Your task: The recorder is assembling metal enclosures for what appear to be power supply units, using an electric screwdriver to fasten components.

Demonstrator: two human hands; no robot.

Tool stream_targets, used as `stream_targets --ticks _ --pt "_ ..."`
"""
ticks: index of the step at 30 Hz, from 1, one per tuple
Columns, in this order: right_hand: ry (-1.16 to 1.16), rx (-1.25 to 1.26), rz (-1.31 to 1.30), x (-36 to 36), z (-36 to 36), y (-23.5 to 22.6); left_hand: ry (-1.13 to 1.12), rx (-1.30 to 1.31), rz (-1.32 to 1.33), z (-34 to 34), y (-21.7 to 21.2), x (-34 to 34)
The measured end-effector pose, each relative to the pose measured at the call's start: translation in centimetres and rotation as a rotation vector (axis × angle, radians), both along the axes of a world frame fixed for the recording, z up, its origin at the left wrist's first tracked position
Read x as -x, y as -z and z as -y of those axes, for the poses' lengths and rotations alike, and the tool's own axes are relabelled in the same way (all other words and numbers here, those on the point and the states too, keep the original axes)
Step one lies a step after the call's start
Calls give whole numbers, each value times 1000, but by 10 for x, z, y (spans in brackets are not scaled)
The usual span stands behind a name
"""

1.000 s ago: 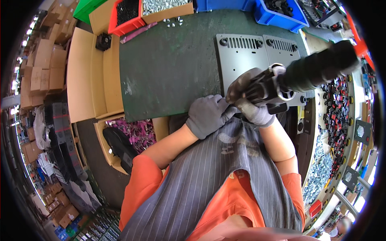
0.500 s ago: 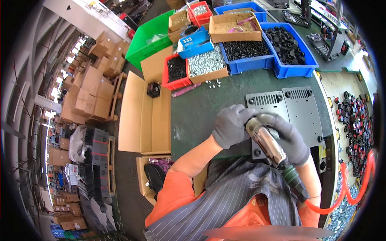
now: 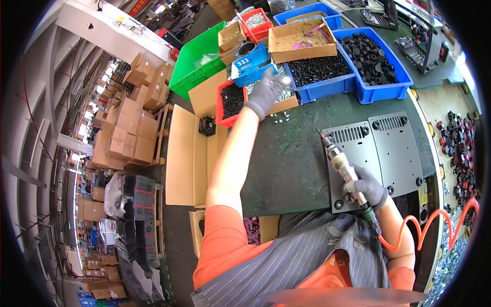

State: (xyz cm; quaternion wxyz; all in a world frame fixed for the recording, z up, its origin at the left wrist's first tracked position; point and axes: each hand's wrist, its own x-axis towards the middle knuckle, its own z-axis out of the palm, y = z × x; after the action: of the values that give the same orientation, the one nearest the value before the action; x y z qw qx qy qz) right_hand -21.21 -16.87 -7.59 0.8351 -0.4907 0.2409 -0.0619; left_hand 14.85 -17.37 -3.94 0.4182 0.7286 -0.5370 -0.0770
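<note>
My left hand (image 3: 266,95), in a grey glove, is stretched out over the cardboard box of small silver screws (image 3: 290,93). Its fingers look spread and nothing shows in them. My right hand (image 3: 369,188), gloved too, is wrapped around a metal air screwdriver (image 3: 341,165), whose thin bit points up and away to the left. Beneath the tool lies a grey metal plate (image 3: 353,146) with slots and black round feet at its corners. A second such plate (image 3: 401,153) lies alongside it to the right.
A red bin of black screws (image 3: 232,100), a blue box (image 3: 250,65) and blue bins of black parts (image 3: 376,64) stand across the table's far side. An orange coiled hose (image 3: 422,225) runs right from the screwdriver. An open carton (image 3: 186,158) stands left; loose screws (image 3: 280,118) lie nearby.
My left hand has left the screwdriver's front end and moved far left to the silver screws. My right hand keeps the screwdriver, now tilted over the left plate with its bit showing.
</note>
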Motion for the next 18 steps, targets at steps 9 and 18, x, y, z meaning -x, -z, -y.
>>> stream_targets --ticks 9,18 --pt "-86 423 -121 2 4 4 -66 136 -779 1 -2 -69" --pt "-101 407 -145 -2 5 7 -494 -759 212 -63 44 -131"
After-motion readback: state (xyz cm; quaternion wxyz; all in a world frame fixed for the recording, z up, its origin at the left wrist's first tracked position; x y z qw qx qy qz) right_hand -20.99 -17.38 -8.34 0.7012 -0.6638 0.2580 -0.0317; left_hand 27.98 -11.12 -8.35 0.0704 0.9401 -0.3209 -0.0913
